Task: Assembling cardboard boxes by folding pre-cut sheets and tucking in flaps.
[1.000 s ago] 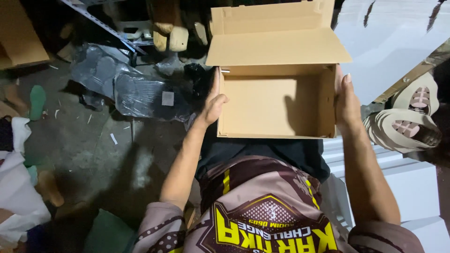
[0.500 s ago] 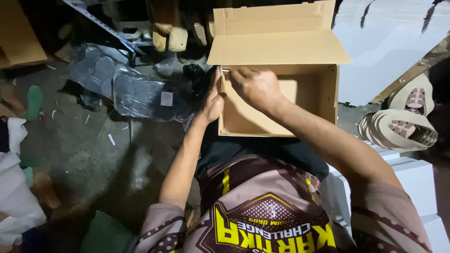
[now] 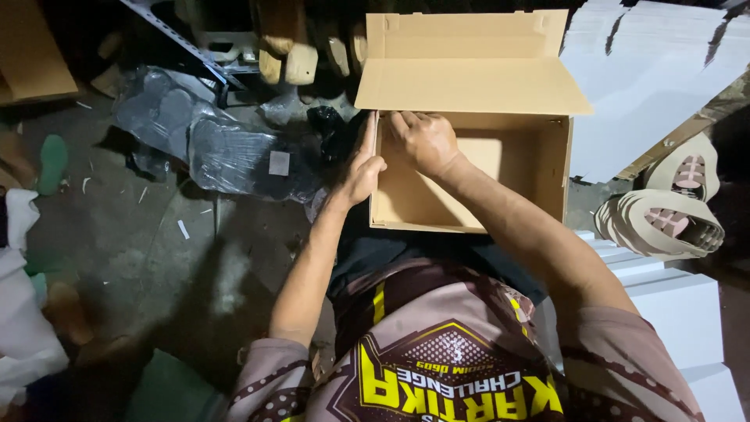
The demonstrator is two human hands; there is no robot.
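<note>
An open brown cardboard box (image 3: 539,172) rests on my lap, its lid flap (image 3: 469,82) folded up and away from me. My left hand (image 3: 361,168) lies flat against the outside of the box's left wall, fingers pointing away. My right hand (image 3: 422,141) reaches across into the box's upper left corner and presses on the inside of that same wall, fingers curled at the corner fold. The inside of the box looks empty where it shows.
Black plastic-wrapped bundles (image 3: 234,152) lie on the concrete floor to the left. Beige shoe soles (image 3: 664,219) are stacked at the right beside white flat sheets (image 3: 648,86) and white boxes (image 3: 672,305). More soles (image 3: 301,55) stand behind the box. Cardboard (image 3: 31,55) lies at far left.
My right hand left the box's right wall and crossed to the inner left corner. The left hand stays on the outside of the left wall.
</note>
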